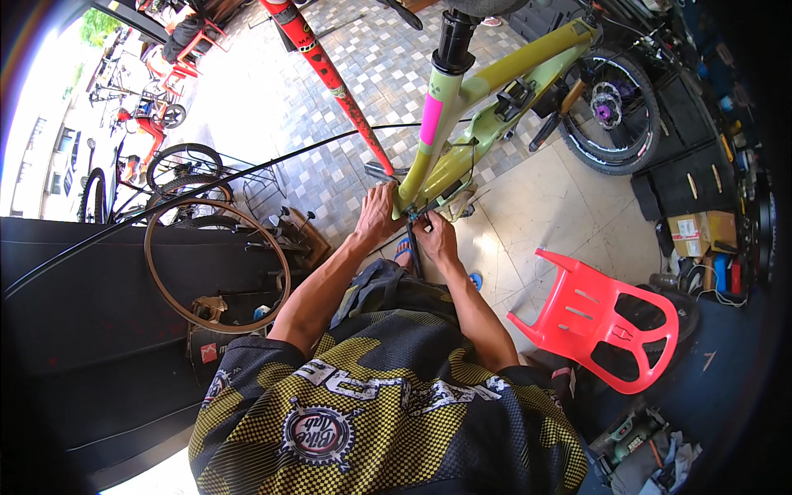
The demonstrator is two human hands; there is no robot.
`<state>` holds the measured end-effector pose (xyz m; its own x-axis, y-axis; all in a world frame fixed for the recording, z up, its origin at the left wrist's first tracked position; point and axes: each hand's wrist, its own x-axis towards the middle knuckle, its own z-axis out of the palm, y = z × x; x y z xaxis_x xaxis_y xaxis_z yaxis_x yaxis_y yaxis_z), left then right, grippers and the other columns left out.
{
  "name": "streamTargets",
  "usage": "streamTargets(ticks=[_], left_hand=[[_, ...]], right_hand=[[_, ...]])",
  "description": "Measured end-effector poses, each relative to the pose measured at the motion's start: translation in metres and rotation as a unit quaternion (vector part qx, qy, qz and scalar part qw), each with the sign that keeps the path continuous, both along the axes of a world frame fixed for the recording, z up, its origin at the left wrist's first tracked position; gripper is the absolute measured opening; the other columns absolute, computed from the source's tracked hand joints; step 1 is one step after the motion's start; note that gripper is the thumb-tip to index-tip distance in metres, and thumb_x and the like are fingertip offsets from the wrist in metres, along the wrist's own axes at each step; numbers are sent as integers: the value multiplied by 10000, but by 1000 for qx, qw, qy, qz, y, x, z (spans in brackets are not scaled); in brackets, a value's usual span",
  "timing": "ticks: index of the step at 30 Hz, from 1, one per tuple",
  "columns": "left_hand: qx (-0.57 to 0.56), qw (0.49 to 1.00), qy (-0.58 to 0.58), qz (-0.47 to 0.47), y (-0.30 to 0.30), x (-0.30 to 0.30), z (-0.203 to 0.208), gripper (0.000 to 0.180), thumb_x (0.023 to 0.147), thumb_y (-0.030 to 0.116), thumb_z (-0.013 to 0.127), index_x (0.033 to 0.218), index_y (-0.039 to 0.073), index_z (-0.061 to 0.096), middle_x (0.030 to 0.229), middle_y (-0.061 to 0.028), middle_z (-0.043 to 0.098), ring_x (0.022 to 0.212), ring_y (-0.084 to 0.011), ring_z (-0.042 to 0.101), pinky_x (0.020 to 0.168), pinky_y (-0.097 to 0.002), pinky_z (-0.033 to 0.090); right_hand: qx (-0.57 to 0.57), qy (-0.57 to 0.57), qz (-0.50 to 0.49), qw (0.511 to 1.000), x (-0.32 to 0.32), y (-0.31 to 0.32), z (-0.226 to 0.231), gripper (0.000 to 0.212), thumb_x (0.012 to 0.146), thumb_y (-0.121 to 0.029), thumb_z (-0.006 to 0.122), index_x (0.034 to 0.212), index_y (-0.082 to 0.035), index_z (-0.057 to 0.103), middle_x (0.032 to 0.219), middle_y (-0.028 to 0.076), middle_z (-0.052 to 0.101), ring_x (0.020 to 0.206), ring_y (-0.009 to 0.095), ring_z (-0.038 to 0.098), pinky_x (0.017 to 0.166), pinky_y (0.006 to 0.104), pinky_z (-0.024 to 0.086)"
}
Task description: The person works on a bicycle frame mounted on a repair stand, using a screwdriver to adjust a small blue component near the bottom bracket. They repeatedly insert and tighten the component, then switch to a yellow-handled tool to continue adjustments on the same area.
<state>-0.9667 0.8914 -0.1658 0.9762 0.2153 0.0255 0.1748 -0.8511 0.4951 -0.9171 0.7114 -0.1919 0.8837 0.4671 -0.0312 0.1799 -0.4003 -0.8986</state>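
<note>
Black-and-yellow jersey (396,363) lies nearest; beyond it my forearms (328,276) reach forward, converging. My right hand (437,238) is nearer, bent in beside the lower end of the frame (422,161); my left hand (378,213) curls against that end's left edge. I cannot tell whether either grips. The frame's length runs away rightward, toward the purple-hubbed wheel (608,113).

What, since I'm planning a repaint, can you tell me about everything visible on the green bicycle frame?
The bicycle frame looks glossy, olive with paler green areas; whether it is metal or carbon is unclear. Its seat tube bears a pink band and holds a black seatpost. It stretches toward the upper right, to a purple-hubbed wheel. The left hand touches its near end; the right hand is close by, contact unclear.
</note>
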Motion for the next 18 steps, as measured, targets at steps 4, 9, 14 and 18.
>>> streamTargets(ticks=[4, 9, 14, 18], left_hand=[[1, 1000, 1, -5, 2, 0, 0, 887, 710, 255, 859, 1427, 20, 391, 1272, -223, 518, 1182, -436, 487, 986, -517, 413], [0, 1000, 0, -15, 3, 0, 1, 900, 714, 252, 856, 1442, 19, 381, 1286, -228, 515, 1190, -436, 488, 992, -514, 411], [8, 1000, -5, -19, 5, -2, -1, 903, 718, 250, 854, 1449, 19, 377, 1290, -227, 517, 1188, -431, 494, 990, -511, 412], [5, 1000, -3, -13, 4, -1, 0, 888, 720, 248, 856, 1444, 34, 388, 1290, -215, 523, 1190, -426, 496, 991, -511, 411]], right_hand=[[-17, 49, 9, 999, -1, 0, -13, 294, 936, -306, 652, 929, -15, 696, 809, 191, 713, 746, 368, 698, 688, 428, 534], [80, 173, 40, 981, -3, 0, -35, 381, 997, -364, 603, 957, 0, 709, 787, 169, 714, 727, 333, 696, 700, 407, 527], [-9, 101, 0, 995, -5, -2, -17, 362, 994, -362, 635, 944, -11, 709, 846, 121, 737, 786, 246, 702, 746, 365, 534], [25, 110, -19, 993, -5, -2, -16, 279, 947, -283, 689, 939, -4, 695, 874, 135, 737, 821, 260, 706, 772, 364, 540]])
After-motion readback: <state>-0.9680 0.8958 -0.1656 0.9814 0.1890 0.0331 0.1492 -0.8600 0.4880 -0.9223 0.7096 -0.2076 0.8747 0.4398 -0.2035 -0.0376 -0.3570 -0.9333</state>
